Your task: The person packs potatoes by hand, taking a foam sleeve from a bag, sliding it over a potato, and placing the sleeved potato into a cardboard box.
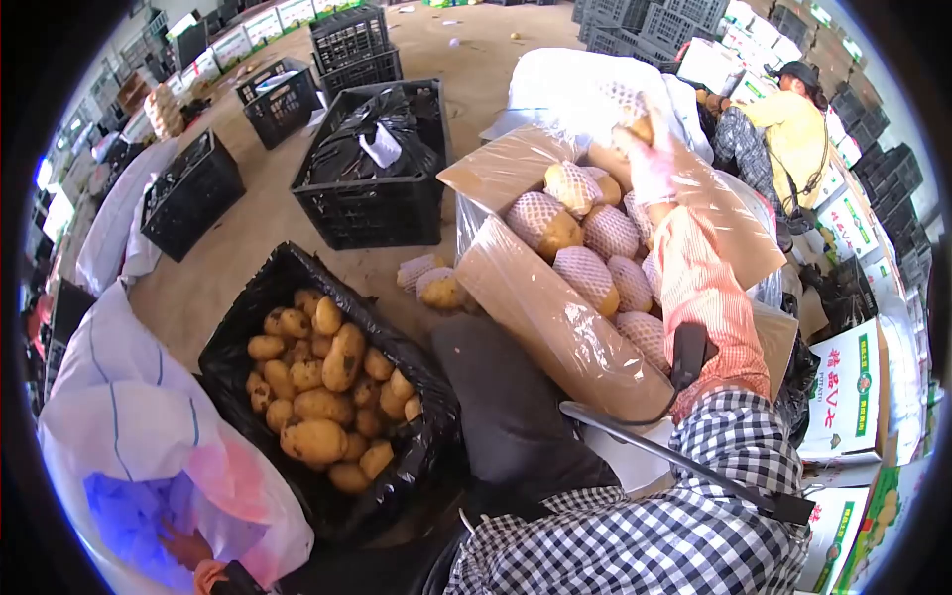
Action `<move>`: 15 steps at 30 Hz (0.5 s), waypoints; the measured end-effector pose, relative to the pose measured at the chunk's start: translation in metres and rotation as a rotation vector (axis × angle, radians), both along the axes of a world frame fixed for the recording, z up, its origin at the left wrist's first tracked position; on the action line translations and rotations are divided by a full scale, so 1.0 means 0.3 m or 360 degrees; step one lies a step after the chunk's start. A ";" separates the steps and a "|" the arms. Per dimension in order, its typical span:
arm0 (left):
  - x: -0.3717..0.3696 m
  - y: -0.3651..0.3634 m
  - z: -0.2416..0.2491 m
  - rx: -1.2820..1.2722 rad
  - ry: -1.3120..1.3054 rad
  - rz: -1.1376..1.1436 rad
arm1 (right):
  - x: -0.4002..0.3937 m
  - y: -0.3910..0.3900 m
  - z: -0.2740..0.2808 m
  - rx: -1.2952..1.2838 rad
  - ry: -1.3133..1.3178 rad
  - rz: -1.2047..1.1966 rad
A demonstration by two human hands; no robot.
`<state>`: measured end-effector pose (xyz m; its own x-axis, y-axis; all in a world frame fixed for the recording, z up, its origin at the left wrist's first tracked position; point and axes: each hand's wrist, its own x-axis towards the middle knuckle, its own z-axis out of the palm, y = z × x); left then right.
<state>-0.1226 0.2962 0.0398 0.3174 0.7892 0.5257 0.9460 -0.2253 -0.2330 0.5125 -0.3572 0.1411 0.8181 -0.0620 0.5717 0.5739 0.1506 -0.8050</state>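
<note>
My right hand (652,171) is at the far side of an open cardboard box (555,327), closed around a potato (632,132) partly covered by a foam net. Below it, several large potatoes in white-pink foam nets (610,233) fill the plastic-lined box. At the lower left my left hand (188,545) reaches into the mouth of a white woven sack (124,416), fingers apart against bluish-lit foam nets (134,511). Between the two stands a crate lined with black plastic (233,312), holding loose bare potatoes (322,407).
Netted potatoes (436,285) lie on the floor beside the box. A black crate (367,213) with a black bag stands ahead, with more crates (352,45) behind. At right, a person in yellow (793,129) sits near printed cartons (843,392). A white sack (570,84) lies behind the box.
</note>
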 end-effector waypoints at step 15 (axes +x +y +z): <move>-0.213 0.074 0.187 -0.0175 0.0677 -0.0591 | 0.108 0.205 -0.155 -0.2473 0.0089 -0.0841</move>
<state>-0.1866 0.3184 0.0960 0.7493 0.6272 0.2124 0.6271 -0.5689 -0.5322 0.5450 -0.2957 0.0945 0.9145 0.2461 0.3211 0.2625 -0.9649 -0.0082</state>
